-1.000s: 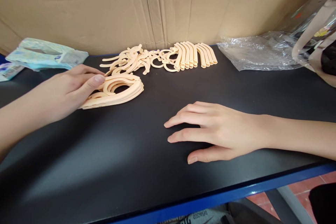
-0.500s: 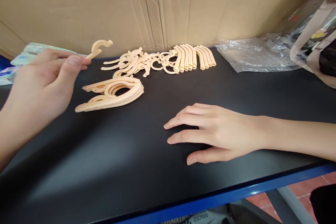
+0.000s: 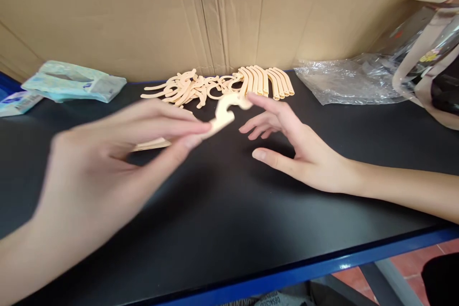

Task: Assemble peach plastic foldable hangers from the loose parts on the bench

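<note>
Between thumb and fingers, my left hand [image 3: 111, 162] pinches a cream plastic hanger hook [image 3: 225, 111] by its straight end, the curved end pointing right. My right hand [image 3: 301, 148] hovers over the table with fingers spread; its index fingertip is close to the hook's curved tip, and I cannot tell whether they touch. Behind the hook lies a loose pile of cream hooks [image 3: 186, 87]. Beside that pile, slim curved hanger arms [image 3: 256, 80] lie in a neat row. My left hand mostly covers a stack of folded cream hangers [image 3: 152, 144].
On the black table [image 3: 222, 229] with a blue edge, a light-blue tissue pack [image 3: 71, 81] lies at the back left. A crumpled clear plastic bag [image 3: 333, 81] and a large clear bottle with a strap [image 3: 426, 52] are at the right. Cardboard [image 3: 143, 19] stands behind.
My left hand has carried the hook from the left to the middle, nearer my right hand. My right hand has lifted off the table and turned, fingers spread toward the hook.
</note>
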`<act>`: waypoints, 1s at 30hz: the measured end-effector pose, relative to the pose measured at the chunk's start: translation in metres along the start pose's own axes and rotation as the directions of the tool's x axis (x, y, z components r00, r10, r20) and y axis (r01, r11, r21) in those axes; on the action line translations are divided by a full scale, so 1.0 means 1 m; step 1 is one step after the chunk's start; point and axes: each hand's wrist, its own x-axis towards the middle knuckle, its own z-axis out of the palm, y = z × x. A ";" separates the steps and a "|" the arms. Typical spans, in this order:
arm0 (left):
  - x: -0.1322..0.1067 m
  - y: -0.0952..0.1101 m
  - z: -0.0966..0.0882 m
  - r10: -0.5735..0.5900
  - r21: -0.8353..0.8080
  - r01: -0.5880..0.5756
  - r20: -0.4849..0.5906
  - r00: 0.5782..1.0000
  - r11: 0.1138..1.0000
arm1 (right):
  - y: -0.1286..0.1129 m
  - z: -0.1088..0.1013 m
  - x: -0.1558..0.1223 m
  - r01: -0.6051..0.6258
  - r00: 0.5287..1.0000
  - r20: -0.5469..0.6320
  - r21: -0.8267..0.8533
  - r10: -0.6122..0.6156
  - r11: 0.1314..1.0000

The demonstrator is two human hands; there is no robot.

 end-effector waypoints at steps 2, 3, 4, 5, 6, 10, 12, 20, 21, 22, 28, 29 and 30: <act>0.001 0.008 0.011 0.112 -0.154 -0.097 0.095 0.989 0.983 | 0.000 0.000 0.002 0.001 0.998 0.056 0.012 -0.001 1.000; 0.002 0.009 0.016 0.121 -0.184 -0.090 0.162 0.979 0.979 | 0.000 0.000 0.002 0.013 0.997 0.079 0.007 -0.014 1.000; 0.002 0.009 0.021 0.142 -0.206 -0.098 0.214 0.966 0.974 | 0.000 0.000 0.003 0.021 0.995 0.100 -0.008 -0.020 1.000; 0.002 0.007 0.026 0.156 -0.222 -0.102 0.241 0.958 0.970 | 0.000 0.001 0.003 0.025 0.993 0.114 -0.031 -0.022 0.999; 0.001 0.005 0.029 0.160 -0.236 -0.098 0.259 0.953 0.967 | -0.001 0.001 0.003 0.030 0.992 0.128 -0.056 -0.023 0.998; 0.002 -0.005 0.036 0.228 -0.156 -0.194 0.241 0.943 0.968 | 0.000 0.002 0.002 0.073 0.988 0.145 -0.147 -0.051 0.986; 0.004 -0.010 0.033 0.308 -0.015 -0.313 0.224 0.924 0.950 | 0.001 0.002 0.001 0.100 0.987 0.141 -0.185 -0.074 0.978; 0.016 -0.028 0.010 0.245 0.557 -0.324 0.212 0.946 0.765 | -0.001 0.002 -0.001 0.276 0.952 0.250 -0.440 -0.179 0.855; 0.017 -0.030 0.010 0.215 0.587 -0.306 0.221 0.951 0.750 | -0.001 0.002 -0.001 0.302 0.944 0.265 -0.464 -0.195 0.833; 0.018 -0.033 0.009 0.193 0.613 -0.299 0.236 0.953 0.731 | -0.001 0.002 -0.001 0.323 0.938 0.277 -0.478 -0.209 0.817; 0.024 -0.056 0.014 0.136 0.594 -0.269 0.260 0.956 0.758 | 0.001 0.002 -0.001 0.344 0.931 0.287 -0.477 -0.227 0.808; 0.025 -0.060 0.015 0.134 0.583 -0.266 0.260 0.956 0.768 | 0.001 0.002 -0.001 0.345 0.930 0.286 -0.475 -0.228 0.810; 0.025 -0.064 0.016 0.149 0.584 -0.280 0.262 0.953 0.762 | 0.002 0.002 -0.001 0.346 0.930 0.287 -0.473 -0.230 0.810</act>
